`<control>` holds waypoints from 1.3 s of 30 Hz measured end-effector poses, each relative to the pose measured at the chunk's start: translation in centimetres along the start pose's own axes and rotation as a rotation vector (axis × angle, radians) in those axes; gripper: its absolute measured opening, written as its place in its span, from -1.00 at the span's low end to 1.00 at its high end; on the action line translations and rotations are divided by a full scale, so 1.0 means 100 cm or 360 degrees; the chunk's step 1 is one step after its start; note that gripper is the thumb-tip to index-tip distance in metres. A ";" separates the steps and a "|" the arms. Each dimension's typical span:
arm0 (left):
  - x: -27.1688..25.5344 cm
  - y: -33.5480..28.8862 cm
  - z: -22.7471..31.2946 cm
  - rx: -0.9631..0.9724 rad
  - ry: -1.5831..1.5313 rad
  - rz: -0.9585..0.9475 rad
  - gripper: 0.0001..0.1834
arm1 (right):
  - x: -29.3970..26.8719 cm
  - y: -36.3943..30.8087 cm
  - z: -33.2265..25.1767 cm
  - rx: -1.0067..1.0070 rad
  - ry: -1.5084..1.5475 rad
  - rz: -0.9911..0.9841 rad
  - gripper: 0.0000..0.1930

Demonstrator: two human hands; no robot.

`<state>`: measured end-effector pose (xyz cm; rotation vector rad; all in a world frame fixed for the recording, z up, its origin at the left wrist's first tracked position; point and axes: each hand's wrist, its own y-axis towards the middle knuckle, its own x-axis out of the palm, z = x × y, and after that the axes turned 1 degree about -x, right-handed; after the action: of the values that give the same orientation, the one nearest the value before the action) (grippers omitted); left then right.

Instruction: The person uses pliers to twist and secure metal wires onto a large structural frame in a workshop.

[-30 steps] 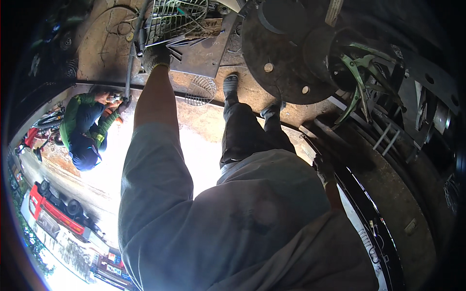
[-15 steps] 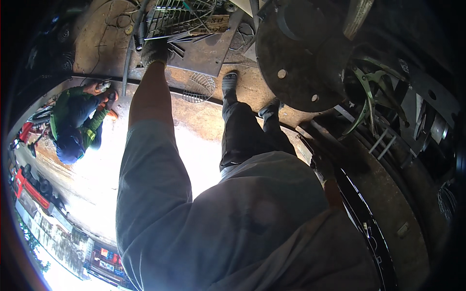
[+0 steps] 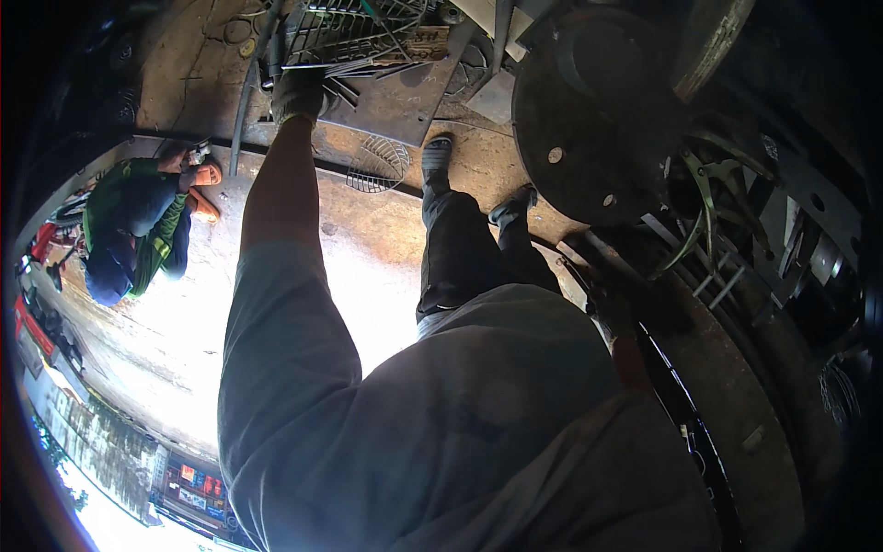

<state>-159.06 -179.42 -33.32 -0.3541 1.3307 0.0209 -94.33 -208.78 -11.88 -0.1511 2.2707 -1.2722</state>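
Observation:
My left hand, in a grey work glove, reaches out to the pile of metalwork at the top of the head view. It is at the near edge of a wire rack, beside several thin metal rods. Its fingers are hidden beyond the glove's back, so what it grips, if anything, does not show. Low at my right side, my right hand is in deep shadow near a dark metal edge, its fingers too dark to make out.
A curved wire grid lies near my feet beside a flat steel plate. At the right stand a large dark disc with holes and green locking clamps. Another person crouches at the left.
The view has shifted slightly, and the disc and clamps sit a little further right. The crouching person's posture and hands have changed. My left hand stays beside the rods and rack.

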 end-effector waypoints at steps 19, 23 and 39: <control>0.076 0.065 -0.112 0.0653 -0.0057 -0.0285 -0.75 | -0.050 0.043 0.087 -0.0530 -0.1416 0.0094 -0.56; 0.008 0.060 -0.080 0.0609 0.0397 -0.0262 -0.71 | -0.032 0.012 0.019 -0.0242 -0.1402 0.0096 -0.68; -0.112 -0.052 -0.174 -0.0088 0.0898 0.0423 -0.78 | -0.037 0.056 0.083 -0.1067 -0.1803 0.0147 -0.72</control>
<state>-177.12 -186.86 -24.75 -0.2329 1.9327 0.1923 -86.21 -210.73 -18.44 -0.7667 1.5282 -0.1576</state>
